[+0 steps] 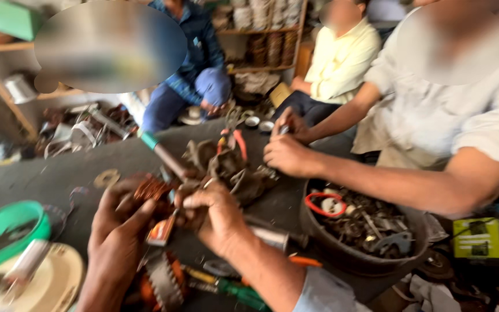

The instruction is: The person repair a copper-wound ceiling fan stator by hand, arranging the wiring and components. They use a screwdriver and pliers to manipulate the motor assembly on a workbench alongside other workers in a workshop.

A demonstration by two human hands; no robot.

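My left hand (118,216) grips a copper wire winding (152,188) at the lower middle of the head view. My right hand (208,212) is closed on a thin tool with an orange handle (161,230), its tip against the winding. A greasy dark rag (235,170) lies just beyond my hands, with red-handled pliers (235,138) on it. A screwdriver with a green handle tip (160,151) sticks up behind the winding. The picture is blurred by motion.
Opposite me, a person in a white shirt works with both hands (287,147) over the dark worktable (59,173). A round black tub of metal parts (353,254) stands at right. A green bowl (10,222), a motor rotor (163,283) and screwdrivers (232,289) lie near me. Two more people sit behind.
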